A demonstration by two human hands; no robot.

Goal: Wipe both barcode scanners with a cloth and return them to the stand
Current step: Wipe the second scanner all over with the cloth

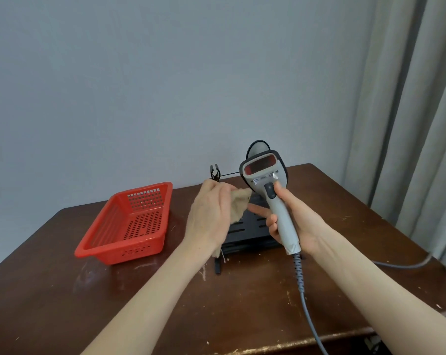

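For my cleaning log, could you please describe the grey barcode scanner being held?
The grey barcode scanner looks plastic: dark-rimmed head, red scan window facing the camera, dark trigger, grey cable leaving the handle base. The right hand grips its handle, holding it roughly upright above the table. The left hand holds the cloth beside its head; contact is unclear.

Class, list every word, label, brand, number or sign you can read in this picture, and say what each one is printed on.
Nothing in the picture reads clearly enough to quote.
Grey barcode scanner: small marks below its red window, too blurred to read.
Red basket: the row of slots on its front wall may be lettering, but it cannot be read.
Cloth: no print visible.
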